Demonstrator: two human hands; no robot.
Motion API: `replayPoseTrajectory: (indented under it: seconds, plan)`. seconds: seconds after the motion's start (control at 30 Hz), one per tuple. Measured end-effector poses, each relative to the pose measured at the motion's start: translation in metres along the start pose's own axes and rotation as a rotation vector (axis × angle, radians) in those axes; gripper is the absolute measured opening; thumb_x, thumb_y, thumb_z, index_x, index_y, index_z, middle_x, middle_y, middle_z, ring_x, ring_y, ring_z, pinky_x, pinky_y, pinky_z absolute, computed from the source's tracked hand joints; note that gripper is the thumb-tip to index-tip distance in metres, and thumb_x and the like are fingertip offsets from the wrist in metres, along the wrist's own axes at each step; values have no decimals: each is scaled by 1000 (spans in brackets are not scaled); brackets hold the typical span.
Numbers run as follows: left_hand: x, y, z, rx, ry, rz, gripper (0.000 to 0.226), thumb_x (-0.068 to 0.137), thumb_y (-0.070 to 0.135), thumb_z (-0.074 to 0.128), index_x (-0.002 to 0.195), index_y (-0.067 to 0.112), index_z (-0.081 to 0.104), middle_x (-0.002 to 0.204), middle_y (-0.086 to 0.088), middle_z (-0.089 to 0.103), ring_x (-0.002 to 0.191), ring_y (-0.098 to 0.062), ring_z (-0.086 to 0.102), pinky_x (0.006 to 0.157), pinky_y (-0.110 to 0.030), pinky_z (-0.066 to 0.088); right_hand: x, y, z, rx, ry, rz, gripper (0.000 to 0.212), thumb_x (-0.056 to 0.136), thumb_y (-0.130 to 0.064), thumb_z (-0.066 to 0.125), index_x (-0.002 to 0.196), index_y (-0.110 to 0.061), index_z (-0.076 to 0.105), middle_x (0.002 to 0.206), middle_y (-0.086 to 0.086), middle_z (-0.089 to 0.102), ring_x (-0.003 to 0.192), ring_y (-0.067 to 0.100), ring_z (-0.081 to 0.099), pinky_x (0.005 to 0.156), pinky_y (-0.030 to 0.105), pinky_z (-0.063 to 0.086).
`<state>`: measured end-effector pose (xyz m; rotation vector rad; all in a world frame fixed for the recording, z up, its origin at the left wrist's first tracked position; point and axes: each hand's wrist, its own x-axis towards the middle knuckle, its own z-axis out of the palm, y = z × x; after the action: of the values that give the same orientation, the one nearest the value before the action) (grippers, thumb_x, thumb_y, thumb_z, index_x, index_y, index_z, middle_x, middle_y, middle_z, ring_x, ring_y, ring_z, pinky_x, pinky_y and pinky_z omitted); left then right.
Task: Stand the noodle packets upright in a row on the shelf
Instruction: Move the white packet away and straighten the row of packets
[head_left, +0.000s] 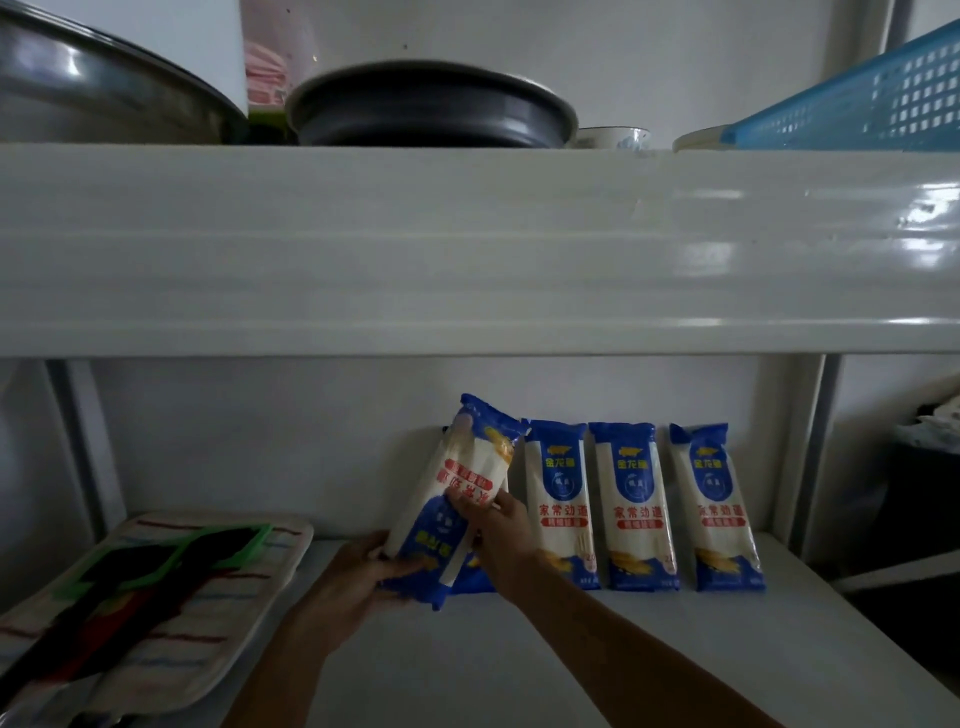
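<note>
Three blue-and-white noodle packets stand upright against the back wall of the lower shelf (675, 649): one (558, 499), a second (635, 504) and a third (714, 504) furthest right. To their left I hold a fourth packet (457, 483), tilted and with its print upside down. My left hand (363, 577) grips its lower end from below. My right hand (498, 530) holds its right side at the middle. Behind the held packet's bottom, a bit of another blue packet (475, 579) shows, mostly hidden.
A striped tray (249, 623) with a green and black object on it lies at the shelf's left. The upper shelf (467, 249) hangs low overhead, carrying metal basins (431, 104), a small bowl (615, 139) and a blue basket (872, 93). Shelf posts stand at both sides.
</note>
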<state>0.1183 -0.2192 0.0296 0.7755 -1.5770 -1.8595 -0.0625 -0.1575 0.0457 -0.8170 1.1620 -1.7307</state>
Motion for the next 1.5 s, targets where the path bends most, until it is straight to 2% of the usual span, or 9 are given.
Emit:
replayPoseTrajectory:
  seconds: [0.2, 0.33, 0.43, 0.53, 0.6, 0.93, 1.07, 1.2, 1.5]
  plan:
    - [2, 31, 0, -127, 357, 283, 39, 63, 18, 88, 100, 12, 76, 97, -15, 79, 92, -33, 75, 76, -42, 56, 17, -43, -5, 147, 249, 7, 63, 85, -65, 57, 114, -10, 65, 99, 13, 73, 81, 21, 71, 66, 34, 57]
    - [-1, 62, 14, -62, 546, 429, 20, 70, 21, 87, 86, 23, 76, 79, -4, 79, 75, -21, 74, 69, -32, 56, 23, -42, -8, -426, 562, -35, 103, 75, -77, 57, 152, -16, 24, 148, 15, 41, 131, 33, 47, 102, 50, 45]
    - [-2, 77, 16, -58, 571, 465, 29, 65, 21, 91, 90, 19, 77, 78, -6, 75, 69, -15, 67, 61, -27, 47, 9, -41, -17, -736, 248, -358, 73, 80, -72, 56, 139, -31, 40, 135, -2, 50, 127, 22, 50, 106, 47, 42]
    - [1, 76, 19, -16, 595, 438, 31, 63, 16, 92, 89, 14, 74, 74, -3, 70, 62, -10, 61, 51, -18, 45, -8, -39, -16, -871, -345, -141, 46, 89, -50, 62, 122, -20, 56, 106, -1, 69, 100, 20, 70, 81, 32, 59]
    - [2, 66, 26, 5, 574, 425, 30, 63, 10, 91, 86, 12, 73, 75, -3, 70, 63, -12, 62, 46, -14, 46, -8, -24, -16, -1072, -462, -21, 53, 82, -48, 72, 121, -15, 60, 109, 1, 73, 101, 17, 70, 91, 36, 57]
    - [16, 17, 13, -39, 342, 108, 41, 75, 42, 79, 110, 24, 68, 109, -8, 76, 103, -28, 71, 92, -45, 51, 1, 20, -17, -679, -79, 117, 63, 64, -48, 86, 113, -14, 66, 106, 2, 74, 94, 17, 72, 82, 37, 61]
    - [17, -24, 7, 90, 201, 25, 37, 76, 11, 79, 112, 10, 73, 105, -15, 78, 99, -32, 74, 86, -41, 59, 33, 31, -9, -508, 10, 145, 73, 51, -43, 94, 112, -12, 66, 106, 5, 75, 97, 23, 72, 86, 47, 60]
    - [38, -25, -5, 291, 280, 90, 43, 73, -7, 73, 110, 13, 68, 93, -10, 77, 76, -16, 77, 58, -22, 59, 43, 31, 19, -656, -26, 111, 28, 74, -39, 81, 86, -20, 65, 85, -4, 69, 85, 16, 67, 75, 29, 58]
    - [54, -52, -9, 322, 608, 231, 22, 83, 8, 68, 92, 28, 69, 84, -2, 76, 81, -19, 73, 72, -37, 58, 74, 43, 56, -843, -48, 73, 36, 86, -31, 71, 116, -18, 56, 107, 1, 67, 94, 15, 69, 82, 31, 60]
